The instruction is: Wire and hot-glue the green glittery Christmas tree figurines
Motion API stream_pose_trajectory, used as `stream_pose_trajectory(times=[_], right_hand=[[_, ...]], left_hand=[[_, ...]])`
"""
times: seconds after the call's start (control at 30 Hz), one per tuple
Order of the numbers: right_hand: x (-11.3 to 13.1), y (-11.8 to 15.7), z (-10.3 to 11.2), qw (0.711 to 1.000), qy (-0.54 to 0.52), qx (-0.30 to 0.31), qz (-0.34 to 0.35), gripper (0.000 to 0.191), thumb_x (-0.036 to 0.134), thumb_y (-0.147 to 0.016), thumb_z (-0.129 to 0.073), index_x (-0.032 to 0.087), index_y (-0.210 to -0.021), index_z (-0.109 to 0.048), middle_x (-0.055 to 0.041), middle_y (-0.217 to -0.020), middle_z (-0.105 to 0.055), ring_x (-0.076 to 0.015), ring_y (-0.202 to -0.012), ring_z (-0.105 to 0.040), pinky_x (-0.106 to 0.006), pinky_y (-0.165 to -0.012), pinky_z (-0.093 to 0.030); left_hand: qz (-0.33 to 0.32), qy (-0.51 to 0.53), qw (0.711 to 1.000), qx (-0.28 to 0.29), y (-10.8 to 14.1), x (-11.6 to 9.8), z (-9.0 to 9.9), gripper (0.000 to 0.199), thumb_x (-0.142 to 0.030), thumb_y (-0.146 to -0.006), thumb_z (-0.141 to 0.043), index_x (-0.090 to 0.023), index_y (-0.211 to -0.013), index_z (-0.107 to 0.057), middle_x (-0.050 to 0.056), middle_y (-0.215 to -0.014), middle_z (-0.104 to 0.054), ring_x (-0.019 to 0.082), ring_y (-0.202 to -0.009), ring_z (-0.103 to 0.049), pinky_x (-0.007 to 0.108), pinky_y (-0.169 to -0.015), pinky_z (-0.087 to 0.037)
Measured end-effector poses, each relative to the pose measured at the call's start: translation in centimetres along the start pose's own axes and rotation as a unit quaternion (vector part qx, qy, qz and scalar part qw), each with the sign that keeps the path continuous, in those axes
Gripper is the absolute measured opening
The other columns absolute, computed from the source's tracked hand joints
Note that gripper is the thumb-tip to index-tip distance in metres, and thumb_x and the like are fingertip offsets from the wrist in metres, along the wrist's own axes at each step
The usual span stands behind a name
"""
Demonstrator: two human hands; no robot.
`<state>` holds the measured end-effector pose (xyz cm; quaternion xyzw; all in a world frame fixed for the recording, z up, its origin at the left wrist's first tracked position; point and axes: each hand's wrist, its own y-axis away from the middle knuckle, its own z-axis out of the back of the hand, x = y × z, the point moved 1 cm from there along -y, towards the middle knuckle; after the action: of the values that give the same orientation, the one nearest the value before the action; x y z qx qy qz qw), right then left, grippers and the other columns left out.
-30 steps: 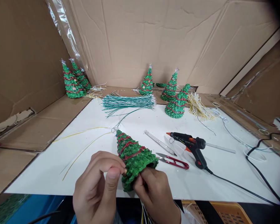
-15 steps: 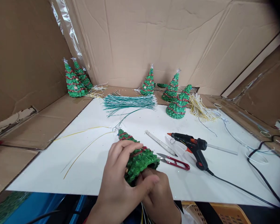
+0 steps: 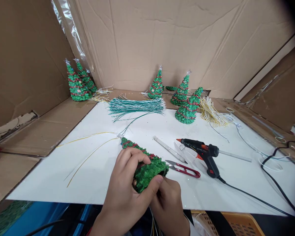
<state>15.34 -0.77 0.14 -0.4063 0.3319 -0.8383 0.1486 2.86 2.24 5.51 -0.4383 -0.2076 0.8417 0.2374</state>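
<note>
A small green Christmas tree ornament point(image 3: 148, 175) with red garland lies tilted above the front of the white board, its tip pointing up and left. My left hand point(image 3: 125, 190) is wrapped round its body, thumb along the rim of the base. Against the hollow base is my right hand point(image 3: 172, 203), closed, its fingertips hidden behind the left thumb. Thin wires point(image 3: 153, 226) hang down below the two hands. By the tree's star tip point(image 3: 120, 136) lie yellow and green wires. Red thread snips point(image 3: 186, 171) rest just right of the base.
A black glue gun point(image 3: 206, 154) with its cord lies at right, beside a clear-barrelled pen-like tool point(image 3: 169, 149). Bundled green wires point(image 3: 137, 106) and yellow-white wires point(image 3: 210, 113) lie at the back. Several finished-looking trees point(image 3: 188, 109) stand along the cardboard walls point(image 3: 162, 39).
My right hand has drawn back a little from inside the tree's base and its fingers have curled. The tree has tilted slightly, its tip shifting left.
</note>
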Motion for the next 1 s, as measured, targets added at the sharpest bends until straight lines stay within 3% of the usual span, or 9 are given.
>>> stream_pose_trajectory(times=[0.2, 0.4, 1.0], right_hand=[[0.01, 0.00, -0.22, 1.000, -0.001, -0.001, -0.021, 0.028, 0.012, -0.092, -0.048, 0.024, -0.066, -0.049, 0.0027, -0.051, -0.058, -0.0117, -0.039, -0.046, -0.027, -0.042, -0.028], [0.07, -0.07, -0.25, 0.999, -0.008, 0.003, -0.034, 0.030, 0.013, -0.094, -0.047, 0.023, -0.066, -0.051, 0.0027, -0.051, -0.058, -0.0111, -0.039, -0.045, -0.026, -0.042, -0.029], [0.09, -0.17, -0.23, 1.000, -0.004, 0.002, -0.027, 0.029, 0.013, -0.093, -0.049, 0.023, -0.066, -0.051, 0.0028, -0.051, -0.058, -0.0109, -0.039, -0.044, -0.027, -0.042, -0.027]], left_hand=[[0.041, 0.033, 0.999, -0.002, 0.26, -0.01, -0.27, 0.015, -0.023, -0.088, -0.068, -0.028, -0.099, -0.059, 0.002, -0.104, -0.056, 0.019, -0.101, -0.060, 0.029, -0.080, -0.053], [0.049, 0.045, 0.997, -0.046, 0.34, 0.00, -0.81, 0.016, -0.022, -0.087, -0.069, -0.029, -0.098, -0.059, 0.002, -0.108, -0.054, 0.018, -0.105, -0.058, 0.028, -0.084, -0.054], [0.066, 0.070, 0.995, -0.040, 0.31, 0.06, -0.75, 0.019, -0.023, -0.085, -0.071, -0.029, -0.099, -0.059, 0.001, -0.106, -0.054, 0.018, -0.104, -0.057, 0.027, -0.078, -0.054]])
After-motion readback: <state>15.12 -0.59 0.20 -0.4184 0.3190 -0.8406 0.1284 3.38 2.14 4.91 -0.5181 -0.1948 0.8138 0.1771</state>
